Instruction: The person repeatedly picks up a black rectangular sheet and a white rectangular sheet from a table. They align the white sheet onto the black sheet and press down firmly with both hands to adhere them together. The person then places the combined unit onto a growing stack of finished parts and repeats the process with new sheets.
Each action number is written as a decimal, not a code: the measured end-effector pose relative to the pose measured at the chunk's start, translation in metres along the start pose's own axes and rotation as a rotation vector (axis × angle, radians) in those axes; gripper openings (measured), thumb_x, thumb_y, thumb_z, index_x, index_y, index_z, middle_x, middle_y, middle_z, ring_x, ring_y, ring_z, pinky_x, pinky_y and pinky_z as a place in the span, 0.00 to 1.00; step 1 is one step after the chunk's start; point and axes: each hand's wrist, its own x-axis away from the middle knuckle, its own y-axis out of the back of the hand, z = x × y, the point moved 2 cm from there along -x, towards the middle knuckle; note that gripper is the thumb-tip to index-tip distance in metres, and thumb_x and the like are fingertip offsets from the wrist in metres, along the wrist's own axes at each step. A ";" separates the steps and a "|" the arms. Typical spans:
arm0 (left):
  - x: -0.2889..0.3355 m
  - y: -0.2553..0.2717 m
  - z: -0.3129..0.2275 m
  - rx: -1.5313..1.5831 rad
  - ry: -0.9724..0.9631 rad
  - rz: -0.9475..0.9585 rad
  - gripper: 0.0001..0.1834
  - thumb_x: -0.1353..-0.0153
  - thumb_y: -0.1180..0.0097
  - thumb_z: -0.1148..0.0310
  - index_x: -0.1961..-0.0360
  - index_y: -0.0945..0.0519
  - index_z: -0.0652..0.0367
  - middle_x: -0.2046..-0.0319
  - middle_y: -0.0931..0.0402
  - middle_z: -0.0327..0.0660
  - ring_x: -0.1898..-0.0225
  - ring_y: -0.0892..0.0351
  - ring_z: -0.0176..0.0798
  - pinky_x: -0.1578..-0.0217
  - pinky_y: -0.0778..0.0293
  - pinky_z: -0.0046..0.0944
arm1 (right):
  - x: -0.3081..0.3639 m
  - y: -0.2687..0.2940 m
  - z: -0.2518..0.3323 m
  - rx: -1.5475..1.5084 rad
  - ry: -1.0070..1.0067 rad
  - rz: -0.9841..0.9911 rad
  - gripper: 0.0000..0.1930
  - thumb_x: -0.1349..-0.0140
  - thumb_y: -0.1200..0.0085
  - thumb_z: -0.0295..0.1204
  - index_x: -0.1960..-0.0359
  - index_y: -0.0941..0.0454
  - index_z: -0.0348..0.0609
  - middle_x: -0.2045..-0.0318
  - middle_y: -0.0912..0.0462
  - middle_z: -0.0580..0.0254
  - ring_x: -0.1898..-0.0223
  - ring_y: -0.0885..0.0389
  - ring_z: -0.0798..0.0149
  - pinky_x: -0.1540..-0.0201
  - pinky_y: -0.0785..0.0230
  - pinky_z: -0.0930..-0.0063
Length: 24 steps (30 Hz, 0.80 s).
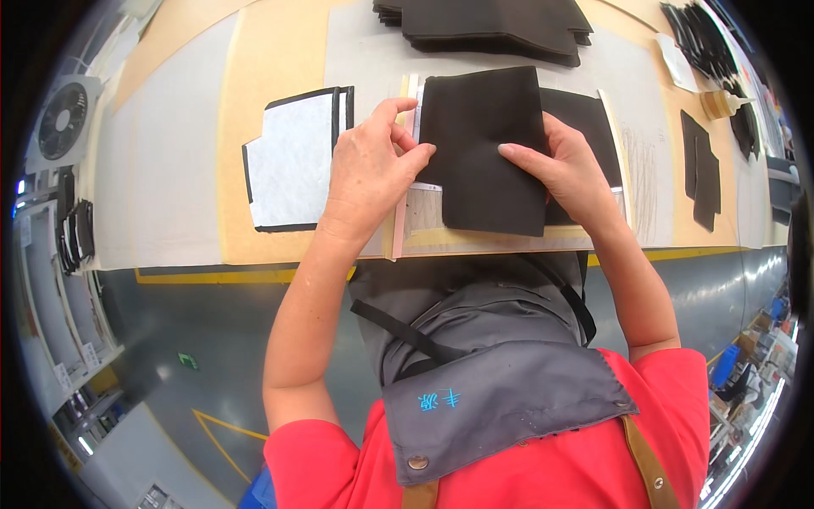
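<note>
Between my two hands a black flat panel with a notched lower left corner is raised a little over the table. My right hand grips its right side, thumb on top and fingers behind. At its left edge my left hand holds it with the thumb, the index finger stretched toward a narrow pale strip. Partly covered by the held panel, another black panel lies on the table. Left of my left hand rests a white-faced panel with black edges.
A stack of black panels sits at the table's far side. To the right are a bottle of amber liquid, small black pieces and more dark pieces. A fan stands beyond the table's left end.
</note>
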 end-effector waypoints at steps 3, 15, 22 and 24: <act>-0.001 0.000 0.002 -0.014 0.001 0.006 0.30 0.43 0.27 0.70 0.38 0.18 0.59 0.69 0.15 0.37 0.72 0.23 0.29 0.64 0.22 0.34 | -0.002 -0.001 -0.002 0.021 -0.003 0.009 0.16 0.31 0.37 0.34 0.47 0.19 0.39 0.68 0.13 0.69 0.73 0.18 0.79 0.78 0.29 0.82; 0.024 0.013 0.012 -0.196 -0.375 -0.186 0.15 0.39 0.39 0.82 0.53 0.11 0.56 0.56 0.15 0.38 0.55 0.18 0.46 0.54 0.21 0.43 | -0.011 0.001 -0.006 0.038 0.025 0.012 0.16 0.32 0.35 0.38 0.52 0.18 0.39 0.70 0.13 0.67 0.73 0.17 0.77 0.77 0.28 0.79; 0.028 0.017 0.012 -0.229 -0.443 -0.107 0.16 0.41 0.39 0.83 0.56 0.09 0.55 0.55 0.12 0.34 0.56 0.20 0.43 0.54 0.20 0.40 | -0.014 0.002 -0.009 0.069 0.023 0.026 0.16 0.32 0.35 0.39 0.53 0.18 0.39 0.70 0.14 0.67 0.73 0.17 0.77 0.77 0.28 0.80; 0.028 0.014 0.013 -0.214 -0.453 -0.075 0.17 0.39 0.42 0.84 0.54 0.10 0.57 0.53 0.12 0.37 0.54 0.20 0.45 0.51 0.22 0.39 | -0.012 0.001 -0.002 0.092 0.006 0.024 0.16 0.32 0.35 0.39 0.53 0.18 0.39 0.70 0.14 0.68 0.73 0.17 0.77 0.77 0.28 0.80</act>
